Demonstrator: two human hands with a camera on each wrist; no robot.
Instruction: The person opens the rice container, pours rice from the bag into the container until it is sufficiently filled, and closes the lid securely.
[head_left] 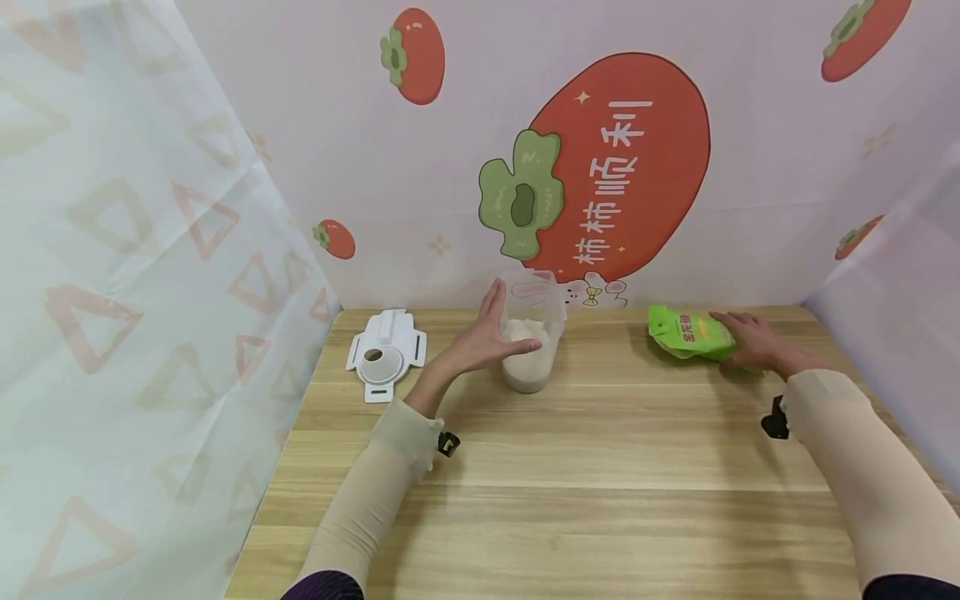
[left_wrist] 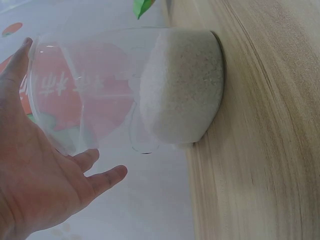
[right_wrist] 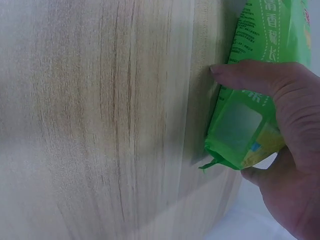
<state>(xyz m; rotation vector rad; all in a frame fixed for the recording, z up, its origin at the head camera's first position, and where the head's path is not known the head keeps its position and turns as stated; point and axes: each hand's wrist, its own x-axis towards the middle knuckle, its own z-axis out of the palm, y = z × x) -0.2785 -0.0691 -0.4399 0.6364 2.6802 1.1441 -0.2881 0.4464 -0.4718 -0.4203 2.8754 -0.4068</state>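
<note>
A clear plastic container (head_left: 542, 354) with white rice (left_wrist: 182, 85) in its lower part stands upright on the wooden table near the wall. Beside its rim is my left hand (head_left: 491, 337), thumb and fingers spread apart and fairly straight. In the left wrist view that hand (left_wrist: 47, 175) is close by the container's open end. Farther right, a green plastic bag (head_left: 678, 333) with printed lettering lies on its side. My right hand (head_left: 753, 342) grips its right end. The right wrist view has the thumb across the bag (right_wrist: 242, 122), with other fingers partly hidden behind it.
A white lid (head_left: 386, 354) with side flaps and a round raised spout lies at the table's back left. The wooden table (head_left: 600, 500) meets a patterned back wall (head_left: 420, 183). Another covered wall (head_left: 150, 333) rises along the left edge.
</note>
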